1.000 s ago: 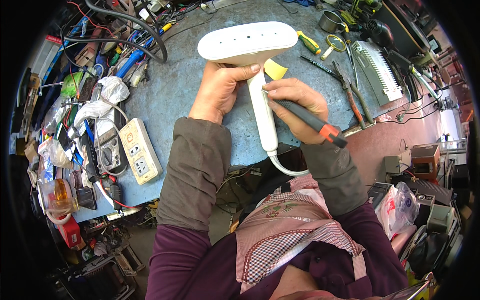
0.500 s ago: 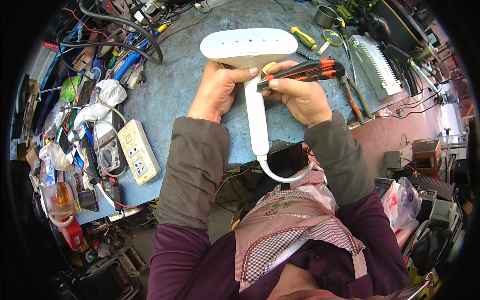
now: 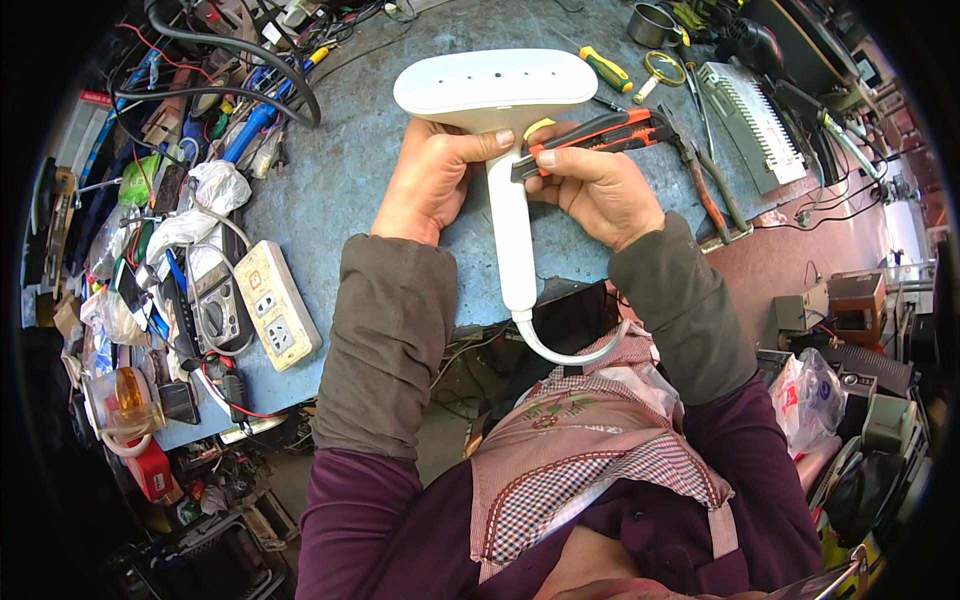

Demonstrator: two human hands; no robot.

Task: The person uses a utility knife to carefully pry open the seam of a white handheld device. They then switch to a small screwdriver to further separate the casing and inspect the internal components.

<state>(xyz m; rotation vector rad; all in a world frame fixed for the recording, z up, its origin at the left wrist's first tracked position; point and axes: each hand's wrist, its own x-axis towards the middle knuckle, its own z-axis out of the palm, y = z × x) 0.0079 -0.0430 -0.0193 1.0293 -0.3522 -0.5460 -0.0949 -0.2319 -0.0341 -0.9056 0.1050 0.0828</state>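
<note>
A white handheld garment steamer [image 3: 510,235] is held over the blue bench, its wide head [image 3: 494,82] away from me and its cord [image 3: 575,358] curving toward my apron. My left hand [image 3: 425,175] is closed around the neck under the head, thumb on the front. In my right hand [image 3: 600,190] is an orange and black utility knife [image 3: 600,135], its front end against the right side of the steamer's upper handle. The blade itself is too small to make out. Something yellow [image 3: 540,128] shows behind the knife; its kind is unclear.
To the left, a white power strip [image 3: 277,305], a multimeter [image 3: 216,310] and tangled cables crowd the blue bench [image 3: 370,100]. At right lie pliers [image 3: 705,190], a screwdriver [image 3: 606,69], a magnifying glass [image 3: 660,72], a metal mug [image 3: 652,25] and a finned metal box [image 3: 752,125].
The steamer's head has tipped up slightly, away from me. The knife has turned a little in my right hand, its back end shifting left. Both hands keep their holds.
</note>
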